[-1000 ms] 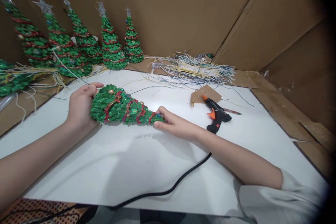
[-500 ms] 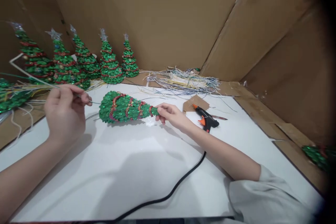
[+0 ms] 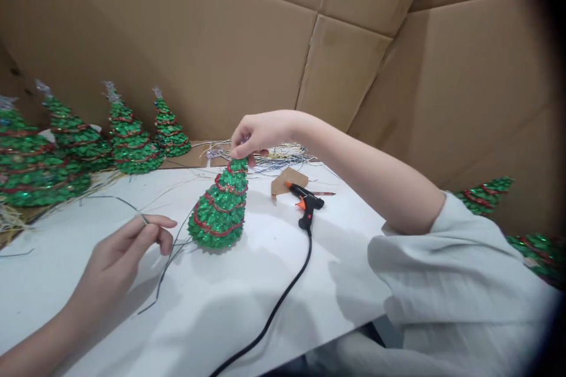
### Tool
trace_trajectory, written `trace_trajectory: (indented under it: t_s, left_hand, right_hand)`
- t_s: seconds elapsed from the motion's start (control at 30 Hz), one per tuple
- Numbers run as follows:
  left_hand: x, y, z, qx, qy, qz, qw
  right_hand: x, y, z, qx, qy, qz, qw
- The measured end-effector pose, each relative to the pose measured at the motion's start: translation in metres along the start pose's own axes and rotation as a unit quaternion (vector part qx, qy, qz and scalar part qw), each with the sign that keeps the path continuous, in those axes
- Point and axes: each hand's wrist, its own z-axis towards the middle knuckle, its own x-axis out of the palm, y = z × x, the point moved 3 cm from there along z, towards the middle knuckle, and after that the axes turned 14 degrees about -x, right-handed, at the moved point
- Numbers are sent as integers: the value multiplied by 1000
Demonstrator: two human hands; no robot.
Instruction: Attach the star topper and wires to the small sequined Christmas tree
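Observation:
My right hand (image 3: 254,136) pinches the tip of a small green tinsel Christmas tree (image 3: 221,209) with red garland. The tree leans, its top to the right and its wide base low over the white table (image 3: 336,283). To the left of the base, my left hand (image 3: 128,247) is closed in a pinch on a thin dark wire (image 3: 117,199). Other thin wires (image 3: 163,277) run from near the tree's base beside my left fingers. My right fingers hide the very top of the tree.
A black and orange glue gun (image 3: 309,203) lies by a cardboard scrap (image 3: 289,181), its black cord (image 3: 283,300) running to the front edge. Several star-topped trees (image 3: 132,141) stand at the back left. Behind my right hand lies a wire bundle (image 3: 287,156). Cardboard walls (image 3: 247,41) surround the table.
The tree has swung from lying sideways to a leaning, more upright pose as my right hand rose. My left hand has lowered, and the view has turned right.

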Motion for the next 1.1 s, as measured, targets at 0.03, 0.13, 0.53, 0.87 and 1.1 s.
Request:
trace_trajectory:
  t_s: [0.03, 0.13, 0.53, 0.87, 1.1]
  left_hand:
    - [5, 3, -2, -29, 34, 27, 999]
    - [18, 7, -7, -90, 96, 39, 990]
    - [48, 10, 11, -121, 189, 70, 972]
    - [53, 13, 30, -96, 235, 163, 953]
    - [51, 10, 39, -110, 265, 225, 931]
  right_hand:
    - [-1, 3, 2, -1, 18, -26, 999]
    - [1, 14, 11, -6, 56, -69, 996]
    - [8, 30, -43, -10, -187, -212, 959]
    - [92, -160, -188, 293, -233, -104, 921]
    - [121, -199, -193, 295, -232, -69, 924]
